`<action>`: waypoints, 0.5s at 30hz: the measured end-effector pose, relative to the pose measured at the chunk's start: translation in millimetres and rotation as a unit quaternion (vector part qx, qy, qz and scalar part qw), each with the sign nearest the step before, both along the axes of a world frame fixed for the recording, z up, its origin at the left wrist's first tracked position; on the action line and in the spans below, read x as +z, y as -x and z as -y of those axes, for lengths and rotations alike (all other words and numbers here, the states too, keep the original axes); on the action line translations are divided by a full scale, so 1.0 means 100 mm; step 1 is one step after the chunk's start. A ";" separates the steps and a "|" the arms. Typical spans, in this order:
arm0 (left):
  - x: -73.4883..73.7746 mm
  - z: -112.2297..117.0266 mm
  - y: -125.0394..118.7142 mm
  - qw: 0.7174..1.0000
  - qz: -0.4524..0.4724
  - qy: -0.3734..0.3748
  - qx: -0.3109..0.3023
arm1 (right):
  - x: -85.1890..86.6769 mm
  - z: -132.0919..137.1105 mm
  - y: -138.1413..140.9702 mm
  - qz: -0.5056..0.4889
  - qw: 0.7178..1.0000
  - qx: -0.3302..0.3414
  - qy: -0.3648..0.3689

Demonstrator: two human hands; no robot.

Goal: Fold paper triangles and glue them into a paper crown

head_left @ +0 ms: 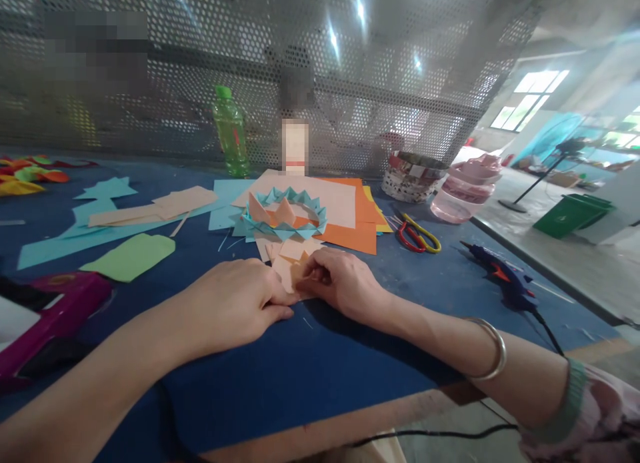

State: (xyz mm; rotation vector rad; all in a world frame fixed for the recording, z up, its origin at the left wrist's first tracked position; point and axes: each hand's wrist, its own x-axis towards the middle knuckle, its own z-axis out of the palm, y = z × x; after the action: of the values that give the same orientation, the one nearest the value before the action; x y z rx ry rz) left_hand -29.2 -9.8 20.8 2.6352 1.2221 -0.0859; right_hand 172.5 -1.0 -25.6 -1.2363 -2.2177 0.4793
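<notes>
Close to the table's middle, my left hand [250,293] and my right hand [343,281] meet over a piece of peach paper [286,268]. The left fingers are closed, pressing on its near left edge. Thumb and fingertips of my right hand pinch its right side, partly hiding the folds there. Just beyond them stands a ring of folded blue paper points [285,234], with two peach points inside. It rests against a stack of sheets, with peach paper [340,206] over orange paper [350,239].
Scissors [417,235], a glue gun [505,273], a pink bottle [465,189] and a round tub [413,179] are on the right. Blue paper strips [50,246], a green paper piece [133,256] and a magenta tool [60,323] lie left. A green bottle [231,133] stands behind.
</notes>
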 end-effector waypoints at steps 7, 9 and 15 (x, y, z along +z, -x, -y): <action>0.03 0.01 -0.04 1.000 -0.021 0.006 -0.004 | 0.05 0.03 -0.01 0.031 0.998 -0.054 0.006; 0.04 0.01 -0.04 1.000 -0.023 0.010 -0.003 | 0.05 0.03 -0.03 0.038 0.998 -0.048 0.006; 0.04 0.02 -0.02 1.000 -0.016 0.016 -0.001 | 0.01 0.01 -0.07 0.039 0.998 -0.046 0.011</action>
State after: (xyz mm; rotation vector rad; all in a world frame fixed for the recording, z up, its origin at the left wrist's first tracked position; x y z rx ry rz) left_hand -27.0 -11.6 24.6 2.6170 1.2194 -0.1479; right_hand 179.1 -2.1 -24.1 -1.3839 -2.2139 0.4268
